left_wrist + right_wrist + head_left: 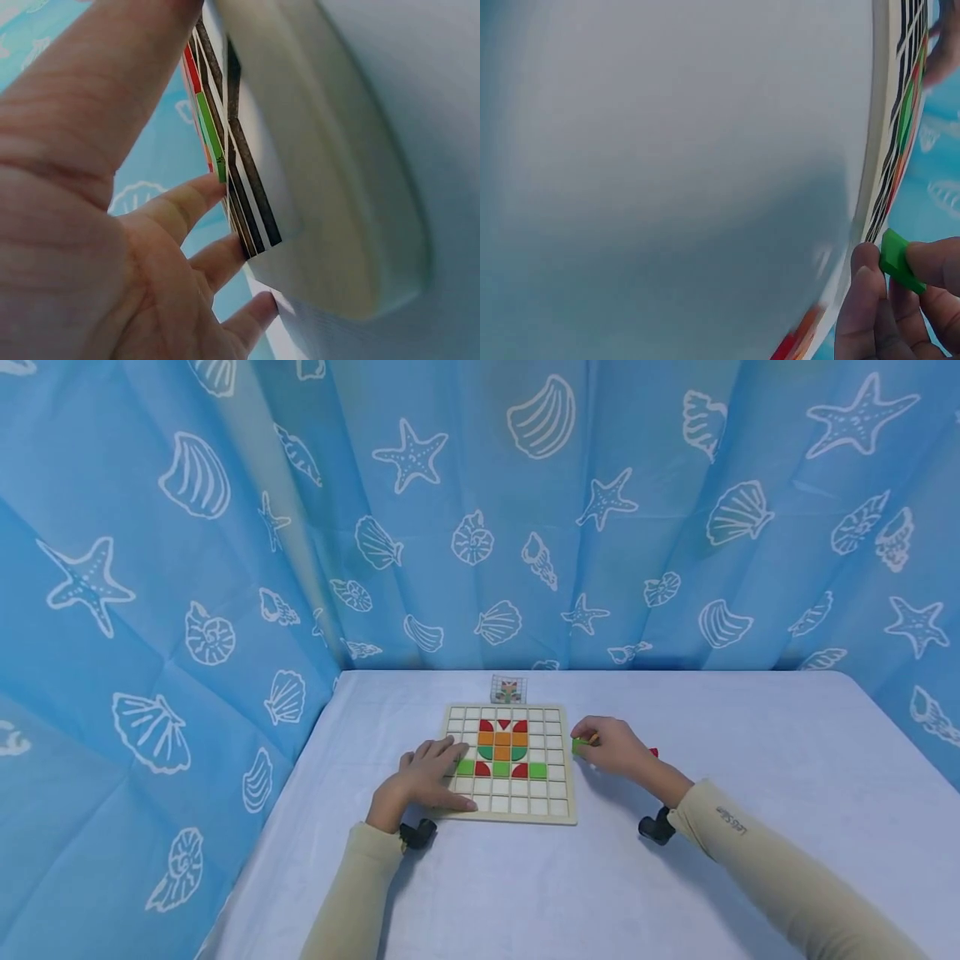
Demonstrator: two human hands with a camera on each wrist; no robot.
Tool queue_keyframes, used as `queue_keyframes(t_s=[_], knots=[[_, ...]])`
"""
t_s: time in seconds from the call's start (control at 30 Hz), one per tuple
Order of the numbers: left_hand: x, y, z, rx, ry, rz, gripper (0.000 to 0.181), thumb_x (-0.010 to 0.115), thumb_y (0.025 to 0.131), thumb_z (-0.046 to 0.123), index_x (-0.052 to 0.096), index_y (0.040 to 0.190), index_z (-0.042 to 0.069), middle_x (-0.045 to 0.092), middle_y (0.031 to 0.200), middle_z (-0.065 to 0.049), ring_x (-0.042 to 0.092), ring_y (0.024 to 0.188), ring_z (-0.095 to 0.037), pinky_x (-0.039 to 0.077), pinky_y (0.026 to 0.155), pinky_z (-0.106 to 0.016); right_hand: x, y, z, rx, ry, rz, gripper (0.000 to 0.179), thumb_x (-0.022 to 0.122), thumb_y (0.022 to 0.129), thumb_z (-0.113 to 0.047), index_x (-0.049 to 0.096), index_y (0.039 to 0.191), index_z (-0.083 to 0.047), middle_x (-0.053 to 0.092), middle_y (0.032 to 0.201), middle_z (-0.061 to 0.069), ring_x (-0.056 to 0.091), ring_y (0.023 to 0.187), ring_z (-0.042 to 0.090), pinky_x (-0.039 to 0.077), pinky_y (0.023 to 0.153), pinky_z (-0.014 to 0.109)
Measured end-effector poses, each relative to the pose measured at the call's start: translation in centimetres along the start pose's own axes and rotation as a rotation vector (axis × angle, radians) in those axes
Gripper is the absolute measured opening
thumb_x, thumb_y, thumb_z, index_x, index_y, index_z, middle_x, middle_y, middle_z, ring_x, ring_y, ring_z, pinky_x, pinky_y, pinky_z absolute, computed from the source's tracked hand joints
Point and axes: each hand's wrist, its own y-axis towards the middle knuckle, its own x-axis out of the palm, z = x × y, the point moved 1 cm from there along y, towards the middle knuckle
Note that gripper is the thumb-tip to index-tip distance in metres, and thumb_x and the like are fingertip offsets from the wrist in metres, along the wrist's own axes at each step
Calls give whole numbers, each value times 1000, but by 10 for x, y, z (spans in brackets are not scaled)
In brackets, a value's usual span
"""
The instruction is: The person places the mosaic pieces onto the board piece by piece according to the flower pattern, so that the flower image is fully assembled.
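Note:
My right hand (611,745) pinches a green tile (900,262) between thumb and fingers, just off the right edge of a square wooden grid board (572,793). A bit of orange (594,739) shows by those fingers; whether it is held cannot be told. Spread over the left side of the board, my left hand (431,774) rests with fingers extended. Set in the grid is a tulip-like pattern of red, orange and dark green tiles (501,740). Below it runs a row with light green tiles (537,770) and red curved ones (520,770).
Behind the board stands a small pattern card (508,689) with a similar flower. A red piece (654,752) lies partly hidden behind my right wrist; blurred red and orange pieces (799,334) show in the right wrist view. A blue shell-print curtain (480,527) borders the white-covered table (510,893).

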Motion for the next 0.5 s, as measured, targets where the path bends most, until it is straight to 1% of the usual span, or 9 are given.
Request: queue_keyframes(t_s=[0.1,0.2,0.33,0.5], knots=[[-1,1,0,4,4,1,103,79,71,62,32,155,26,23,164,-6,18,150,-35,19,118,-63,9,0,-10,-25,15,-14,21,68,90,-13,69,111,-7,67,98,6,59,89,20,56,77,31],[-1,1,0,10,5,-3,103,80,70,62,32,155,26,23,164,-6,19,150,-34,19,117,-64,19,0,-20,-55,14,-19,18,70,90,-13,70,107,-9,67,94,3,58,86,18,53,77,29],[-2,-2,0,17,5,-13,107,82,68,60,31,155,26,22,165,-6,18,150,-34,20,117,-64,30,0,-34,-86,29,-31,13,73,89,-14,72,101,-12,66,87,-1,55,80,16,49,72,28],[-4,-4,2,18,9,-19,108,83,67,60,31,155,26,22,165,-6,18,150,-35,20,117,-64,40,-3,-55,-157,95,-75,9,74,88,-13,71,97,-13,66,85,-3,56,77,13,51,71,26]])
